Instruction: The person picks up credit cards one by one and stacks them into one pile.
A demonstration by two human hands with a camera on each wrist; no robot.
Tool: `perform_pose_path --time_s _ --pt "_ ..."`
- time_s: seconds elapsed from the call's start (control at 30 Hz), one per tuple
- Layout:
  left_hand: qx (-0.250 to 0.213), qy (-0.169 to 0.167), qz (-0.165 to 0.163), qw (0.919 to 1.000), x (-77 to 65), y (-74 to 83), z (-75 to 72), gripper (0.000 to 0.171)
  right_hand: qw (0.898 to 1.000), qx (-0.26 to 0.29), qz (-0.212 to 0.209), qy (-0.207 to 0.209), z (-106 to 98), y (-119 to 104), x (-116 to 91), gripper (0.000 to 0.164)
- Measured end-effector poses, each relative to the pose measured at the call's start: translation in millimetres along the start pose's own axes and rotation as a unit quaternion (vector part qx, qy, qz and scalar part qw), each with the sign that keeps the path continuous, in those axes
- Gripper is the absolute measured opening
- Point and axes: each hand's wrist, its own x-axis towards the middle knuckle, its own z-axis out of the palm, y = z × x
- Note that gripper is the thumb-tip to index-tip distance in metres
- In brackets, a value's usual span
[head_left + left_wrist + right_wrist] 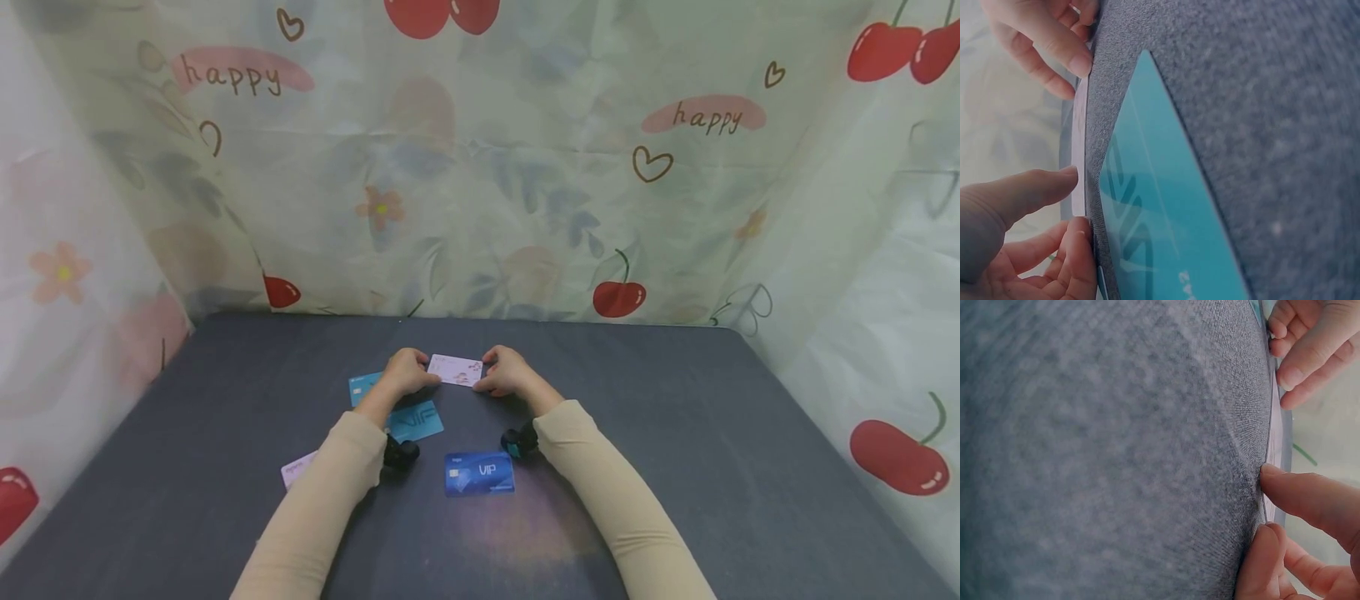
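A pale pink card (454,371) with small printed figures lies flat between my two hands, near the far part of the dark table. My left hand (403,374) holds its left end, thumb at the near corner and fingers at the far one. At the right end, my right hand (512,372) grips it likewise by the corners. Both wrist views show the card (1079,156) almost edge-on, low at the cloth. Under my left wrist are two light blue cards, a VIP one (422,422) and another (362,385), both partly hidden.
A dark blue VIP card (480,474) lies on the table (750,467) between my forearms. Another pinkish card (296,469) shows partly beside my left sleeve. Patterned curtains (480,208) enclose the table at the back and sides. Black wrist devices sit at both cuffs.
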Motion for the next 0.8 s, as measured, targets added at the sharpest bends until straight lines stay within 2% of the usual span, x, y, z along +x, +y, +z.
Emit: perform_pose_path --time_s 0.07,0.2,0.3,0.47,0.8 --pt "-0.002 -0.008 -0.009 0.9999 -15.0 14.6 -9.5 0.058 1.000 -0.005 0.001 -0.002 0 0 1 0.052" --pt "-0.005 -0.017 -0.039 0.9991 -62.4 61.1 -37.8 0.053 1.000 -0.012 0.001 -0.003 0 -1 -1 0.052" --pt "-0.002 -0.016 -0.050 0.9986 -89.5 86.3 -52.2 0.047 1.000 -0.014 0.002 -0.003 0 -2 -2 0.052" --pt "0.006 -0.003 -0.044 0.9990 -100.9 95.4 -55.2 0.041 1.000 -0.013 0.002 0.001 0 -2 -2 0.051" --pt "0.018 -0.003 -0.050 0.9986 -99.4 94.7 -52.1 0.046 1.000 -0.009 -0.014 0.015 1 -2 -4 0.052"
